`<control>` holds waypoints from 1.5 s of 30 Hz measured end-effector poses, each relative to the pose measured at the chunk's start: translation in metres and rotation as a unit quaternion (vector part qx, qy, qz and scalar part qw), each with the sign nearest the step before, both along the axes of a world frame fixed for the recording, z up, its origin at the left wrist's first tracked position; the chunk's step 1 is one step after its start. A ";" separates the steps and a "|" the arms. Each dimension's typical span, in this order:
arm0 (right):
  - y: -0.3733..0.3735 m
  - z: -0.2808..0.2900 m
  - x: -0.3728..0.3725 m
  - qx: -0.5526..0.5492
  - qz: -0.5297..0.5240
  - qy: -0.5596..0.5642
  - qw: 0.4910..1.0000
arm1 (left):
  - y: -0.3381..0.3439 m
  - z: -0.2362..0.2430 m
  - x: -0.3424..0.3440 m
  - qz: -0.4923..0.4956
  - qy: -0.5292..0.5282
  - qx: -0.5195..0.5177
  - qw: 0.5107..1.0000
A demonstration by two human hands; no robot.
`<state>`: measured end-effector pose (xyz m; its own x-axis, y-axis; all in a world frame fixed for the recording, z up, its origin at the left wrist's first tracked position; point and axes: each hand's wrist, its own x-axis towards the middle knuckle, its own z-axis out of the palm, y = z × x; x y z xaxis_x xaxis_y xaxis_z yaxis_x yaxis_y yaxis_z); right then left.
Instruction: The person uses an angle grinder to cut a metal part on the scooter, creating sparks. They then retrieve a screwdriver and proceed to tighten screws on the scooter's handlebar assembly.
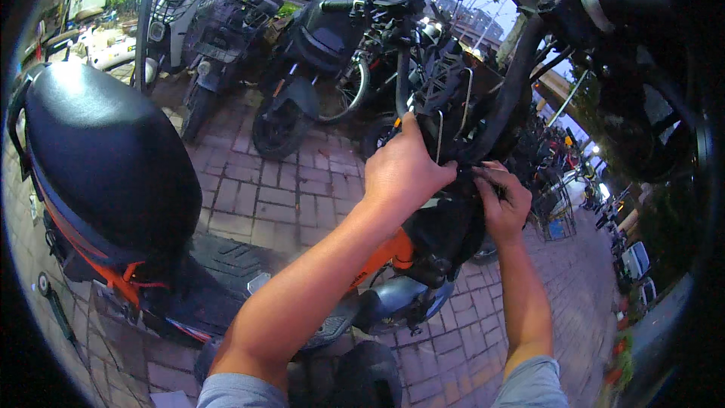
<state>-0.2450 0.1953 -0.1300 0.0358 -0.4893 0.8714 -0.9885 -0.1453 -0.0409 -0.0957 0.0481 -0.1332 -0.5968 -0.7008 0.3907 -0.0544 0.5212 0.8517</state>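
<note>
An electric scooter with a black seat (106, 151) and an orange frame (385, 257) stands across in front of me. Both hands are at its front column, below the black handlebar (513, 83). My left hand (404, 174) is closed against the column's near side, one digit pointing up and another toward the right hand; what it grips is hidden. My right hand (502, 200) pinches at the dark parts just right of it, its fingertips close together. Anything small between them is too dark to make out. A thin bent metal rod (440, 136) rises beside the left hand.
Parked scooters (302, 53) and a bicycle wheel (355, 91) stand behind, on brick paving (257, 204). A black-handled tool (57, 306) lies on the ground at the left. The scooter's footboard (234, 264) is below my left forearm. More parked vehicles (559, 211) line the right.
</note>
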 end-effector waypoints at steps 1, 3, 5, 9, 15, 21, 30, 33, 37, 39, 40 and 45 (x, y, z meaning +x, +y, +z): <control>0.001 0.000 -0.001 0.009 -0.002 -0.002 1.000 | 0.001 -0.001 -0.002 0.007 0.005 0.000 1.000; 0.005 0.000 -0.003 0.015 -0.013 -0.018 1.000 | 0.002 -0.002 -0.006 0.015 0.005 -0.011 1.000; 0.004 0.004 -0.005 0.025 -0.025 -0.001 0.999 | 0.002 -0.003 -0.007 0.025 0.006 0.008 1.000; 0.001 0.015 0.002 0.041 -0.018 -0.112 0.993 | 0.001 -0.008 -0.017 0.011 0.070 -0.018 0.997; -0.012 0.020 0.001 0.018 -0.038 0.010 0.999 | 0.003 -0.006 -0.020 0.011 0.087 -0.028 0.996; 0.009 0.029 -0.018 -0.094 0.066 -0.094 0.989 | 0.015 0.000 -0.018 -0.004 0.084 0.011 0.996; 0.003 -0.006 -0.018 -0.119 0.038 0.093 0.988 | 0.012 -0.005 -0.021 -0.011 0.110 -0.025 0.994; -0.004 -0.006 -0.014 -0.123 0.039 0.125 0.984 | 0.011 -0.005 -0.018 0.000 0.101 -0.035 0.994; -0.006 -0.005 -0.020 -0.101 0.043 0.119 0.987 | 0.014 -0.004 -0.022 -0.006 0.109 -0.023 0.994; -0.006 -0.005 -0.022 -0.077 0.054 0.113 0.989 | 0.016 -0.003 -0.020 -0.005 0.106 -0.017 0.994; -0.006 -0.005 -0.023 -0.062 0.052 0.124 0.989 | 0.016 -0.002 -0.020 -0.010 0.105 -0.019 0.994; 0.003 0.006 -0.024 -0.015 0.047 0.185 0.982 | 0.013 -0.003 -0.017 -0.002 0.090 -0.005 0.996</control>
<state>-0.2688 0.1988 -0.1244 0.3963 -0.4437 0.8038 -0.9171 -0.2330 0.3235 -0.1125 0.0616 -0.1364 -0.5198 -0.6936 0.4987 0.1013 0.5297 0.8421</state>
